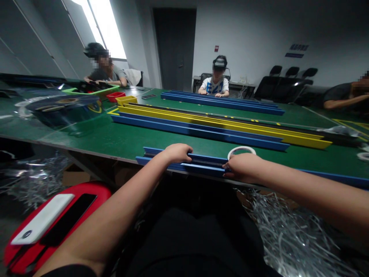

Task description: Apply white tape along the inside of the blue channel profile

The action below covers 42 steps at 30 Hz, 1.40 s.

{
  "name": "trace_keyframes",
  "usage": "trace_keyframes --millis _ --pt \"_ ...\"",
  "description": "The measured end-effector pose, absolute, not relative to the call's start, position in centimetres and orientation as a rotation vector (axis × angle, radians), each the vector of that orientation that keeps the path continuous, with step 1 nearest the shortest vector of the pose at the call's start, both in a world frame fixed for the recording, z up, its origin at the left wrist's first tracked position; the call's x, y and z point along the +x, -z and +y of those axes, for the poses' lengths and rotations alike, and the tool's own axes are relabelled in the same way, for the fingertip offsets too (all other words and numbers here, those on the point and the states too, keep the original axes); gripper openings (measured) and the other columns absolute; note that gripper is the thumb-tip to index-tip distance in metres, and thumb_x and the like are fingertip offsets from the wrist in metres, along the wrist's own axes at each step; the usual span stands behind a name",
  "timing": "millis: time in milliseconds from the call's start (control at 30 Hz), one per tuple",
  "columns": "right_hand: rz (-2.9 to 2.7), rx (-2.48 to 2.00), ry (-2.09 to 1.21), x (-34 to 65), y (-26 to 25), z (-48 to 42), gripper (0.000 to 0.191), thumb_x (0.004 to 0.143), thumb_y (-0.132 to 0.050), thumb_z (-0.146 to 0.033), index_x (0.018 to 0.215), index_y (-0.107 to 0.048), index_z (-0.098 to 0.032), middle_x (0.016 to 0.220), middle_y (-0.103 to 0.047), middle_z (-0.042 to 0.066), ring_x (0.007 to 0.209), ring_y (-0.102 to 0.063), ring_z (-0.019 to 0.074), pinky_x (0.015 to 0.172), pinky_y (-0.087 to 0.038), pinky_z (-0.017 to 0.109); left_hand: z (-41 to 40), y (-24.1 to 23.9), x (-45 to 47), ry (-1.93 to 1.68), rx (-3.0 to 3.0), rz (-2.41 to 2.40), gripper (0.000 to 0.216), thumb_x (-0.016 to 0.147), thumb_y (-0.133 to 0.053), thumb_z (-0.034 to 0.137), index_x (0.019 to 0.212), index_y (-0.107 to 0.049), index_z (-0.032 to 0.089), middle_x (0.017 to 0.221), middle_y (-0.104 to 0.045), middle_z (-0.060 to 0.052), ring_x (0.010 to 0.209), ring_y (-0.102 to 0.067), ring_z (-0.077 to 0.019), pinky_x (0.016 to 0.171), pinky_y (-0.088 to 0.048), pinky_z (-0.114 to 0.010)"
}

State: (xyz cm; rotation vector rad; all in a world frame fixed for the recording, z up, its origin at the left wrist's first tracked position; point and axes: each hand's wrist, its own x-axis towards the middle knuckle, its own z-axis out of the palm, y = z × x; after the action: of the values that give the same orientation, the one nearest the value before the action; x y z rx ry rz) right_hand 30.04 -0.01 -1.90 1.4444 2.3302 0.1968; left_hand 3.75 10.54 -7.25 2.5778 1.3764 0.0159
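A long blue channel-shaped strip (206,158) lies along the near edge of the table, with its right part hidden behind my right forearm. My left hand (179,153) is closed over it left of its middle, fingertips down in the groove. Further right, my right hand (243,166) is closed, its fingertips against the same strip. A white ring-shaped roll of tape (242,148) rises from behind these fingers and appears held in them; its lower part is hidden.
Blue strips (196,130) and a yellow strip (230,122) lie across the green table (132,136). Farther back are more blue strips (221,102), a yellow bin (127,100) and a red bin (115,97). Several people sit around. Phones lie on a red stool (86,188); shredded silvery strips (291,231) cover the floor.
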Motion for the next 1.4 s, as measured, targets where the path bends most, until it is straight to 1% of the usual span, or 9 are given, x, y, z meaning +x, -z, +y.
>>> trace_keyframes --millis 100,367,467,600,767,900,1100,1267,1400 --pt "2.277 1.366 -0.216 29.8 1.7 0.1 0.040 0.087 -0.054 -0.049 0.101 -0.078 -0.020 0.093 -0.071 0.013 0.071 -0.065 0.0241 0.062 -0.046 0.034 10.6 7.3 3.7 -0.023 2.585 1.366 0.041 0.074 -0.061 0.046 0.111 -0.069 0.030 0.107 -0.073 -0.003 0.090 -0.066 -0.0227 0.063 -0.041 -0.027" --pt "2.242 1.353 -0.205 29.4 1.7 0.0 0.042 0.088 -0.054 -0.050 0.101 -0.077 -0.016 0.093 -0.070 0.017 0.075 -0.068 0.0264 0.062 -0.048 0.033 10.6 7.2 3.9 -0.011 2.585 1.354 0.039 0.074 -0.060 0.046 0.109 -0.069 0.030 0.104 -0.073 -0.003 0.085 -0.065 -0.0217 0.061 -0.039 -0.027" --pt "2.231 1.367 -0.205 29.0 1.9 0.0 0.044 0.086 -0.056 -0.049 0.098 -0.077 -0.013 0.093 -0.069 0.020 0.077 -0.069 0.0298 0.064 -0.051 0.036 10.7 7.2 3.9 0.014 2.586 1.358 0.039 0.073 -0.060 0.047 0.106 -0.070 0.029 0.100 -0.074 -0.003 0.082 -0.065 -0.0211 0.059 -0.038 -0.027" --pt "2.197 1.408 -0.186 28.5 2.3 0.1 0.046 0.083 -0.060 -0.050 0.095 -0.077 -0.010 0.095 -0.069 0.022 0.080 -0.069 0.0314 0.067 -0.053 0.039 11.0 7.1 4.0 0.030 2.598 1.323 0.034 0.074 -0.060 0.044 0.101 -0.071 0.027 0.094 -0.074 -0.003 0.077 -0.065 -0.0201 0.056 -0.037 -0.027" --pt "2.209 1.409 -0.156 28.5 2.2 0.4 0.046 0.082 -0.061 -0.051 0.094 -0.077 -0.010 0.094 -0.070 0.022 0.081 -0.070 0.0340 0.068 -0.054 0.041 10.7 6.7 6.2 0.093 2.624 1.242 0.031 0.074 -0.060 0.040 0.099 -0.071 0.026 0.095 -0.075 -0.004 0.078 -0.066 -0.0200 0.059 -0.041 -0.026" --pt "2.203 1.426 -0.134 28.8 2.2 0.5 0.050 0.081 -0.060 -0.054 0.100 -0.076 -0.012 0.099 -0.070 0.021 0.083 -0.070 0.0325 0.070 -0.054 0.038 9.9 6.6 9.6 0.084 2.712 1.205 0.032 0.075 -0.060 0.042 0.100 -0.071 0.027 0.102 -0.074 -0.005 0.087 -0.067 -0.0224 0.065 -0.046 -0.027" --pt "2.249 1.409 -0.141 30.2 2.5 -0.1 0.047 0.086 -0.053 -0.054 0.110 -0.075 -0.019 0.108 -0.067 0.019 0.080 -0.070 0.0310 0.065 -0.051 0.036 9.4 6.7 11.6 0.087 2.637 1.243 0.035 0.075 -0.060 0.048 0.102 -0.071 0.028 0.103 -0.075 -0.005 0.088 -0.069 -0.0227 0.066 -0.049 -0.027" --pt "2.357 1.355 -0.141 33.1 2.3 -0.9 0.049 0.090 -0.050 -0.050 0.134 -0.061 -0.032 0.097 -0.068 0.011 0.075 -0.067 0.0257 0.062 -0.045 0.032 9.3 6.7 11.2 0.092 2.608 1.302 0.036 0.075 -0.060 0.049 0.104 -0.071 0.031 0.105 -0.075 -0.004 0.091 -0.069 -0.0231 0.072 -0.051 -0.028" --pt "2.491 1.296 -0.117 35.9 1.0 -1.3 0.052 0.093 -0.049 -0.050 0.142 -0.053 -0.033 0.099 -0.068 0.009 0.071 -0.064 0.0199 0.060 -0.042 0.028 9.2 6.7 11.3 0.090 2.604 1.315 0.036 0.074 -0.059 0.050 0.102 -0.071 0.030 0.104 -0.075 -0.004 0.089 -0.069 -0.0237 0.070 -0.051 -0.029"
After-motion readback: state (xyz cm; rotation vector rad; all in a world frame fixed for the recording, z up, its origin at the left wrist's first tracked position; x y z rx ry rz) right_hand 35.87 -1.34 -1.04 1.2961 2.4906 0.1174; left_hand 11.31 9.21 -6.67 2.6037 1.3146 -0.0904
